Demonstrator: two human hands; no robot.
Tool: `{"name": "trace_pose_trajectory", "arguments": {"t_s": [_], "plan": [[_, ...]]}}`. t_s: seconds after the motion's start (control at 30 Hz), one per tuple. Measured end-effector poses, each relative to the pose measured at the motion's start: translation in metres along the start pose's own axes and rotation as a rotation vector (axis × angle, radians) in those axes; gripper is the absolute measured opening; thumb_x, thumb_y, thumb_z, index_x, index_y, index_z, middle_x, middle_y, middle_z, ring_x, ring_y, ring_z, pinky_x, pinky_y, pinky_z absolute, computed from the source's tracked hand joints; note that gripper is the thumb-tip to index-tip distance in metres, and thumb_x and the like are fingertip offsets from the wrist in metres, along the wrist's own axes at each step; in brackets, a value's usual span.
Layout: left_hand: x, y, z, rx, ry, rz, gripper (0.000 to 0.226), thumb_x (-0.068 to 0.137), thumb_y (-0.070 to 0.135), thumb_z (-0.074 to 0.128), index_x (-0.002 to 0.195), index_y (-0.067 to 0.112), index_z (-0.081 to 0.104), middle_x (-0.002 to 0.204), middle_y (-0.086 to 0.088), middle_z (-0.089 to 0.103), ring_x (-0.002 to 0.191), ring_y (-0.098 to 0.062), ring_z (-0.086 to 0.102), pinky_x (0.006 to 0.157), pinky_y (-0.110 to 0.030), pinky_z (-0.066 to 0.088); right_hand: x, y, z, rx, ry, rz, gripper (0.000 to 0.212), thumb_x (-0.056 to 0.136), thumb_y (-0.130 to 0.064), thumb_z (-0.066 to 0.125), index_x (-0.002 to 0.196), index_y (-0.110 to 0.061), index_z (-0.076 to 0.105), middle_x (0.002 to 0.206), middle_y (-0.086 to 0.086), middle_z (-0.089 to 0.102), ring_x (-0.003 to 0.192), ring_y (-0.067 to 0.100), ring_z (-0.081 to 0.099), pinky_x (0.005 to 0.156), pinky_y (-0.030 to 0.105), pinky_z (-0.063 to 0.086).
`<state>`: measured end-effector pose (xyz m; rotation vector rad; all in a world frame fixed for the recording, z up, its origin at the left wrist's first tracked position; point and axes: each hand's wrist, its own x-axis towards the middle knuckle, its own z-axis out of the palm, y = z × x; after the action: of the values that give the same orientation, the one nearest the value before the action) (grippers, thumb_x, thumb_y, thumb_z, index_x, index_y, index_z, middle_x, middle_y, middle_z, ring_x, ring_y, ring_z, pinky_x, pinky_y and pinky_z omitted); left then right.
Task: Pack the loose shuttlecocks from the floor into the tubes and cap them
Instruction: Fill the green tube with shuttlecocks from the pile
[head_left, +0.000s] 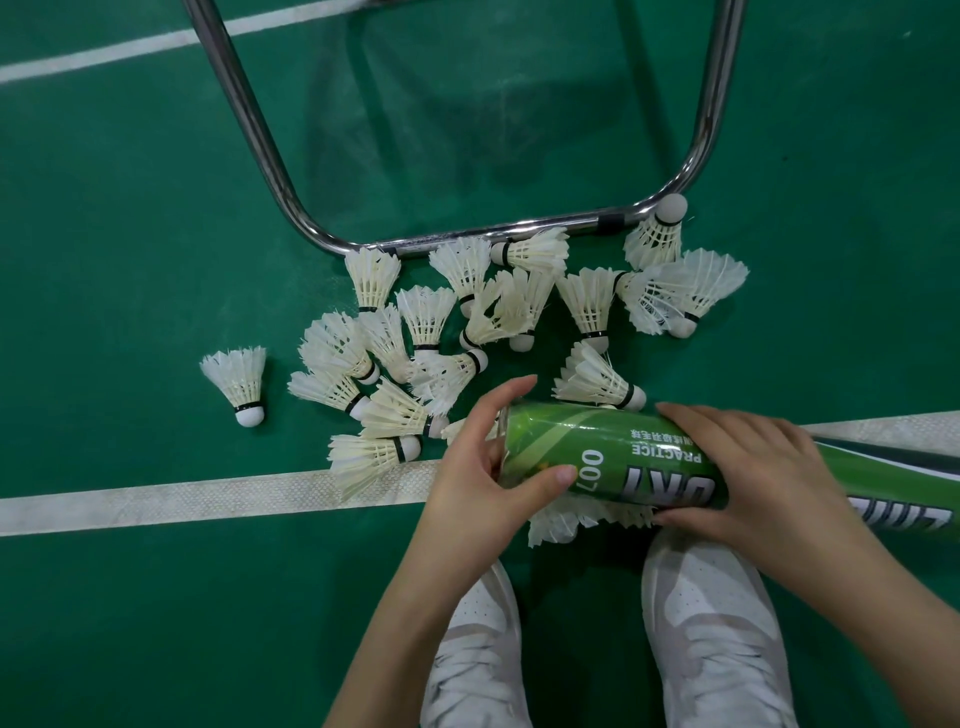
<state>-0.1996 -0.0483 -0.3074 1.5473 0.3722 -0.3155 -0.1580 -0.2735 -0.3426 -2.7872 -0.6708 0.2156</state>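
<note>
**Green tube held over a court floor strewn with shuttlecocks**

A person is crouching over a green sports-court floor (130, 208) — smooth and matte, carrying faint scuffs and soft reflections toward the far side. A textured white court line (208, 499) is running left to right across the near half, passing under the hands, and a second white line (130, 49) is slanting across the far left corner. A chromed tubular metal frame (249, 124) is standing on the floor beyond the pile, its U-shaped base bar lying along the far edge of the shuttlecocks.

The green tube (613, 457) is lying roughly level just above the near court line, its open end pointing left. The left hand (478, 467) is curling its thumb and fingers around the rim of that open end, holding it; whether anything is pinched at the mouth cannot be told. The right hand (748, 467) is wrapping its fingers over the middle of the tube, gripping it.

The loose shuttlecocks (467, 322) are lying scattered in a heap between the frame and the tube — one lone shuttlecock (239, 379) is sitting apart at the left, and white feathers (582, 519) are showing beneath the tube. Two white shoes (711, 634) are planted at the near edge.
</note>
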Motion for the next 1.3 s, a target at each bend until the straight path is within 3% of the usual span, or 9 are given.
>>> {"name": "trace_pose_trajectory", "arguments": {"t_s": [0.17,0.33,0.73,0.87,1.03,1.17,1.3], "plan": [[0.001,-0.002,0.007,0.097,0.019,0.045,0.068,0.073,0.006,0.079,0.123,0.041,0.049,0.111,0.007,0.064,0.095,-0.007,0.065,0.082,-0.021,0.052,-0.002,0.0,0.0,0.008,-0.01,-0.001,0.096,0.044,-0.048,0.085,0.127,-0.022,0.045,0.113,0.002,0.063,0.099,0.028,0.06,0.085,0.035,0.025],[0.004,-0.002,0.013,0.171,0.045,0.071,0.071,0.069,0.01,0.082,0.117,0.051,0.049,0.107,0.024,0.057,0.097,0.003,0.059,0.085,-0.019,0.05,-0.002,0.001,0.0,0.007,-0.011,-0.004,0.096,0.044,-0.048,0.085,0.127,-0.022,0.045,0.113,0.002,0.063,0.098,0.028,0.06,0.085,0.035,0.025],[0.004,-0.003,0.01,0.13,0.002,0.09,0.066,0.074,0.008,0.078,0.12,0.047,0.051,0.108,0.018,0.061,0.098,-0.005,0.063,0.084,-0.023,0.053,-0.001,0.0,-0.001,0.016,-0.015,-0.004,0.095,0.043,-0.049,0.085,0.127,-0.023,0.047,0.113,0.0,0.063,0.098,0.026,0.06,0.086,0.034,0.025],[0.003,-0.004,0.011,0.111,0.024,0.092,0.066,0.074,0.007,0.077,0.119,0.047,0.051,0.105,0.02,0.061,0.096,-0.002,0.063,0.079,-0.017,0.051,-0.002,0.0,0.0,0.017,-0.017,-0.005,0.096,0.043,-0.048,0.085,0.127,-0.022,0.047,0.113,0.0,0.063,0.098,0.026,0.059,0.086,0.034,0.025],[0.004,-0.005,0.004,0.049,0.037,0.07,0.061,0.077,0.009,0.073,0.12,0.045,0.049,0.104,0.001,0.069,0.093,-0.01,0.068,0.079,-0.023,0.054,0.0,0.0,-0.001,0.02,-0.019,-0.003,0.094,0.044,-0.05,0.084,0.127,-0.022,0.048,0.113,0.0,0.063,0.098,0.027,0.06,0.086,0.034,0.025],[0.007,-0.001,-0.012,-0.026,0.143,0.063,0.044,0.082,0.025,0.059,0.125,0.028,0.049,0.081,-0.001,0.073,0.079,-0.008,0.068,0.069,-0.015,0.05,0.002,0.001,-0.001,0.024,-0.015,0.001,0.096,0.043,-0.049,0.085,0.127,-0.023,0.047,0.113,-0.001,0.063,0.098,0.027,0.06,0.085,0.034,0.025],[0.011,-0.006,-0.029,-0.013,0.277,0.104,0.031,0.087,0.026,0.055,0.118,0.026,0.051,0.084,-0.003,0.074,0.083,-0.012,0.069,0.079,-0.02,0.052,0.002,0.002,0.0,0.017,-0.014,-0.001,0.097,0.043,-0.05,0.084,0.127,-0.024,0.046,0.113,-0.001,0.063,0.098,0.026,0.06,0.086,0.034,0.026]]}}
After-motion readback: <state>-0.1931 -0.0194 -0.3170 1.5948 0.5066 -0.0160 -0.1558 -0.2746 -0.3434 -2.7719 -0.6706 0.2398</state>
